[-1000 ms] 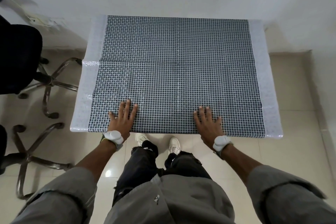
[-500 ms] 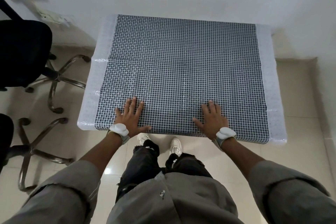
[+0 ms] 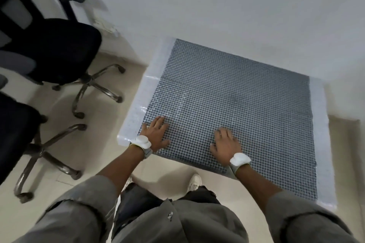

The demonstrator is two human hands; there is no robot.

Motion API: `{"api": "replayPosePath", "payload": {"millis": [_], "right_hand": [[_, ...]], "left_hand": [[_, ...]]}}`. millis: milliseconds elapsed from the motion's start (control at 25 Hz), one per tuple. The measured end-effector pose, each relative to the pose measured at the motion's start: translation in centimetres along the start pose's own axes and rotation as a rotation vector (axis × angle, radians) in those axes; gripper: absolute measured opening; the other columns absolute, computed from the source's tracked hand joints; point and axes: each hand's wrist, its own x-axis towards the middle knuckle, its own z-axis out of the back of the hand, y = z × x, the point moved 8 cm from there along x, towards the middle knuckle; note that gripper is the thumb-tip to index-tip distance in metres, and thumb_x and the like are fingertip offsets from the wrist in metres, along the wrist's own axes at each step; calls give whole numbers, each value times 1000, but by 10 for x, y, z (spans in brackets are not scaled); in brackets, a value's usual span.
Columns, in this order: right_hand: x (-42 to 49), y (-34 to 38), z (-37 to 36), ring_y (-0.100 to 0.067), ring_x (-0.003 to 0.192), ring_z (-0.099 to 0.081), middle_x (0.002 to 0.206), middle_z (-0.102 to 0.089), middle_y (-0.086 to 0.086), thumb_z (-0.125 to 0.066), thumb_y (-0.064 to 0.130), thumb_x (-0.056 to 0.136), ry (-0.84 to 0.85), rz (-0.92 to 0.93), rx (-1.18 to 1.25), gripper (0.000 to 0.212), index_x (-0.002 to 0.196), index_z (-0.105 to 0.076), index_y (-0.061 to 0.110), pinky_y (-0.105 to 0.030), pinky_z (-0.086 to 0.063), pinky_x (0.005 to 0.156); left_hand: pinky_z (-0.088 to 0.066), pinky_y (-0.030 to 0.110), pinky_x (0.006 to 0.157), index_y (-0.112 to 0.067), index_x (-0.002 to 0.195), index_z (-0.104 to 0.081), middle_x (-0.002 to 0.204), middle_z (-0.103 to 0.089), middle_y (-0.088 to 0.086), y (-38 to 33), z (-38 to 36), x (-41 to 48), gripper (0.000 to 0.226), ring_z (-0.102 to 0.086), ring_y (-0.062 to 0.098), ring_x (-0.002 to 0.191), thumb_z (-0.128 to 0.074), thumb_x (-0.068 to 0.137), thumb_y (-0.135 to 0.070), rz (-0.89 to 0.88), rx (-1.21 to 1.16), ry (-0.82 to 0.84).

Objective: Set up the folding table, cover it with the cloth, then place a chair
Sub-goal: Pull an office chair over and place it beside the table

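The folding table [image 3: 136, 116] stands against the white wall, its pale top showing as strips at both sides. A black-and-white checked cloth [image 3: 237, 104] lies flat over it. My left hand [image 3: 157, 133] rests palm down on the cloth near the front left corner, fingers spread. My right hand [image 3: 225, 145] lies flat on the cloth near the front edge, fingers apart. Neither hand holds anything. A black office chair [image 3: 53, 49] with armrests and a chrome star base stands to the left of the table.
A second black chair [image 3: 17, 134] with a chrome wheeled base stands at the lower left, close to the first. My legs and white shoes [image 3: 194, 181] are on the tiled floor before the table. The wall runs behind the table.
The view has swung left and tilted, so the table sits further right and the chairs show more. Both hands stay flat on the cloth near the front edge.
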Motion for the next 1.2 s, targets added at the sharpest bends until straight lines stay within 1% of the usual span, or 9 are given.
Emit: {"api": "replayPosePath", "payload": {"millis": [80,200,320,520,680,840,960,1080,1200], "right_hand": [[33,79,15,-28,128,-40,141,-41,-10,-41,43,96,-11,113,-33,51,136,-44,11,-43,-49,90],[73,178,31,-27,115,-46,124,-52,-8,-43,40,96,-52,205,-39,42,124,-53,9,-39,-48,83],[104,258,39,-28,113,-49,121,-55,-9,-44,36,96,-40,241,-63,40,123,-55,9,-39,-50,79],[140,387,64,-26,106,-55,113,-55,-5,-42,35,97,-7,350,-42,30,114,-55,12,-35,-49,68],[177,489,90,-27,103,-57,110,-56,-5,-45,33,95,-5,481,-27,28,110,-57,13,-35,-46,68],[231,583,114,-30,104,-59,112,-57,-7,-46,33,93,4,614,-14,27,109,-56,13,-36,-43,68],[290,655,132,-32,108,-58,119,-56,-9,-47,35,93,3,711,-40,30,112,-55,12,-36,-43,70],[352,718,155,-33,113,-53,125,-50,-11,-49,38,94,5,757,-29,40,123,-50,11,-41,-49,78],[401,773,182,-33,117,-49,133,-43,-12,-53,42,94,12,766,10,53,135,-43,11,-44,-51,82]], "left_hand": [[-18,56,120,-23,157,-18,167,-2,4,69,1,-24,78,-3,26,154,-49,94,-57,47,-71,-22],[-13,50,123,-23,158,-13,167,-4,4,137,-6,-50,84,-4,24,154,-49,92,-60,-32,-64,-33],[-9,47,124,-22,157,-20,167,-6,5,200,-10,-77,82,-4,24,154,-47,92,-64,-43,-17,-21],[-16,46,121,-21,149,-39,165,-15,4,337,12,-133,67,-7,22,153,-51,94,-58,169,-73,37],[-21,43,120,-22,147,-43,163,-21,4,445,43,-165,60,-13,23,152,-51,96,-53,346,-138,-21],[-23,42,117,-23,142,-49,161,-25,3,529,64,-173,55,-15,23,152,-56,94,-49,461,-213,-94],[-24,43,117,-20,147,-43,162,-23,4,594,82,-155,63,-14,24,152,-57,93,-49,506,-189,-93],[-25,47,117,-20,148,-41,162,-22,3,660,115,-132,65,-14,25,152,-58,91,-47,549,-162,-118],[-25,48,116,-22,147,-40,163,-21,3,713,142,-112,65,-14,25,152,-57,89,-46,570,-126,-67]]}}
